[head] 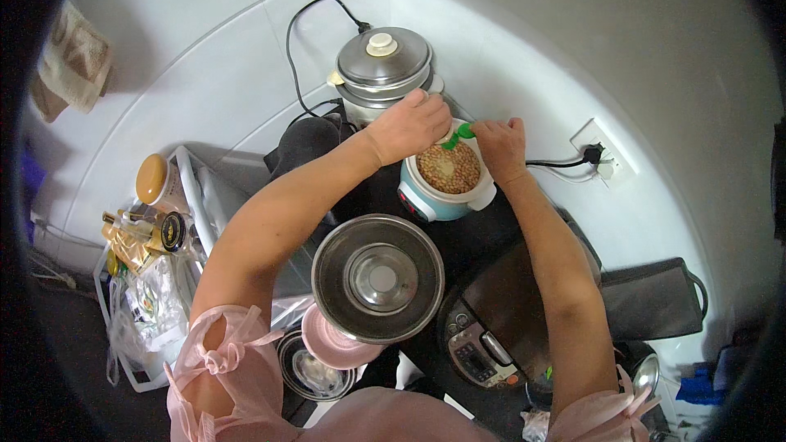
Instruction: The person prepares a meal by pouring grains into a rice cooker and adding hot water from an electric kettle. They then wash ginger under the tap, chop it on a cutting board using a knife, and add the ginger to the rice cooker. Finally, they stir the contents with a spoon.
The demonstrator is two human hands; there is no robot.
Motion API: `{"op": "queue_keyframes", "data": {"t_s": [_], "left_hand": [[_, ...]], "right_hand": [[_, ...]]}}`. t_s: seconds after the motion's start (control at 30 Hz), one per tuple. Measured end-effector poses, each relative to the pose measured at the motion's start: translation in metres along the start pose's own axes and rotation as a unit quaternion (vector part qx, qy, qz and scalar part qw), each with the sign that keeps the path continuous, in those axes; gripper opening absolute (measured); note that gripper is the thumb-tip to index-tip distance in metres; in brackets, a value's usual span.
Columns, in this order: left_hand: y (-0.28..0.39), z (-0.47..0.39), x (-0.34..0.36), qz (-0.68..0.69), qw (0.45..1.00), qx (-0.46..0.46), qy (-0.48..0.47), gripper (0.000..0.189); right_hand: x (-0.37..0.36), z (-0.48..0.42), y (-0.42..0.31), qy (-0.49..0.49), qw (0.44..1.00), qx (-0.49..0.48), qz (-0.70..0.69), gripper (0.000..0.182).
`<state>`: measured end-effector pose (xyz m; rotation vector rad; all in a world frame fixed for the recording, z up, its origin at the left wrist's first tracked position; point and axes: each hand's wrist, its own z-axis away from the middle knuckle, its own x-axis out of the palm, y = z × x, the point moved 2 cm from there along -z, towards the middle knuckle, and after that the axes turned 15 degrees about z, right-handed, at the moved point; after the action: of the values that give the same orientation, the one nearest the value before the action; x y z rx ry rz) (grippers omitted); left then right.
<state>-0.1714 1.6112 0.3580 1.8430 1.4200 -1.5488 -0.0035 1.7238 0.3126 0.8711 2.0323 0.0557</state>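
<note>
A small light-blue electric cooker (443,212) with a white rim is filled with peanuts or beans (447,169). Above its far left rim is my left hand (414,123), its fingers curled around a small pale container that is mostly hidden. My right hand (502,146) is at the far right rim, its fingertips pinching a small green piece (465,131), perhaps a lid. More green shows between the hands, over the pot's opening. Behind the left hand stands an electric pot with a steel lid (384,56).
Nearer me lie a steel bowl (334,282), a pink plastic basket (319,334) and a dark multicooker (479,353). A white rack (193,196) with jars and bags stands at left. A wall socket (605,153) with plugs and cords is at right.
</note>
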Motion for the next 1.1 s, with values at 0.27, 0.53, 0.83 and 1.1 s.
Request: {"op": "queue_keyframes", "data": {"t_s": [0.27, 0.53, 0.83, 1.1], "left_hand": [[0.012, 0.023, -0.011, 0.049, 0.987, -0.132, 0.081, 0.036], [0.086, 0.036, -0.030, 0.305, 0.856, -0.333, 0.250, 0.055], [0.301, -0.024, -0.084, 0.657, 0.600, -0.328, 0.318, 0.055], [0.623, -0.053, -0.197, 0.883, 0.410, -0.201, 0.107, 0.052]], "right_hand": [[-0.012, 0.001, -0.003, 0.003, 0.998, 0.050, -0.037, 0.007], [-0.100, 0.008, 0.000, -0.005, 0.984, 0.109, -0.142, 0.010], [-0.322, 0.151, 0.039, 0.004, 0.985, 0.123, -0.120, 0.015], [-0.590, 0.440, 0.003, -0.041, 0.944, 0.321, 0.057, 0.052]]}}
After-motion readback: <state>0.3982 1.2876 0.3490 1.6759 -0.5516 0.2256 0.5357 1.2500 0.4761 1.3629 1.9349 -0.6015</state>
